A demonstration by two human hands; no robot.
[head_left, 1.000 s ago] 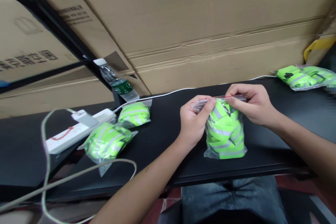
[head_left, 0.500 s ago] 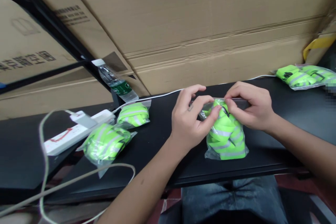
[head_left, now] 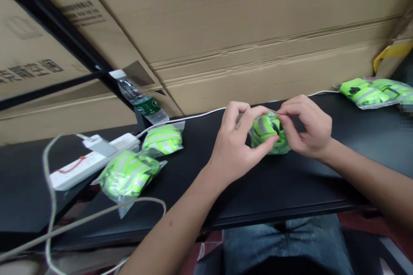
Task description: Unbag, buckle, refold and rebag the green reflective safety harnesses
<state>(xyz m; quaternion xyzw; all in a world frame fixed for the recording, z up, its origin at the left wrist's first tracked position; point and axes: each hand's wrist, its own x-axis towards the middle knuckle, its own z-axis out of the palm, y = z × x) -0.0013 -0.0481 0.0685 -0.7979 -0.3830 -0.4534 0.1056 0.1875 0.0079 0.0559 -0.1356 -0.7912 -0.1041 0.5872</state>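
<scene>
Between my hands is a clear plastic bag (head_left: 270,131) with a folded neon-green strap or vest with silver reflective bands inside. My left hand (head_left: 237,142) holds the bag's left side, thumb in front and fingers over the top. At the bag's upper right edge, my right hand (head_left: 305,126) pinches the plastic between thumb and fingers. The bag is tilted up, and its lower part looks foreshortened above the black table (head_left: 258,193). My fingers partly cover its top and sides.
Left of my hands lie two similar green bags (head_left: 163,139) (head_left: 129,176), beside a white power strip (head_left: 93,163) with cables. A water bottle (head_left: 140,99) leans at the back. More green bags (head_left: 364,93) lie at the far right. Cardboard (head_left: 258,8) stands behind.
The bag has tipped up, its lower end swinging away from me, so it looks shorter. Both hands still hold it, and the left thumb has shifted slightly right.
</scene>
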